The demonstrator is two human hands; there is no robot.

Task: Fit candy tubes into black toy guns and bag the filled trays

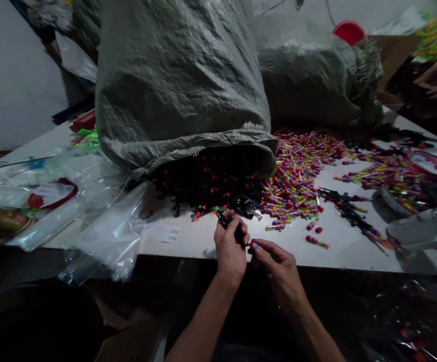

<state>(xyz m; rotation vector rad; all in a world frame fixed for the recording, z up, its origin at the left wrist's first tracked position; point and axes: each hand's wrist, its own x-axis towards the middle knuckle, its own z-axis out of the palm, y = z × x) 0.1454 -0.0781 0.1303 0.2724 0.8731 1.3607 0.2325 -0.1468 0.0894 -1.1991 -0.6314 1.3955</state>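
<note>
My left hand (230, 250) is closed around a small black toy gun (224, 219), whose orange-tipped end points up and left. Pinched in my right hand (278, 264) is a small colourful tube with a red cap (255, 246). The red cap is right by the lower end of the toy gun; whether the two touch, I cannot tell. Beyond my hands, many more black toy guns (218, 188) with orange bits spill from the mouth of a grey woven sack (188, 80). To their right spreads a heap of similar colourful tubes (297, 166).
Clear plastic bags (101, 231) and a roll of tape (3, 221) lie on the left of the white table (199, 247). Toy guns with tubes attached (348, 211) lie on the right, near a white cylindrical object (416, 231). A second sack (312, 80) stands behind.
</note>
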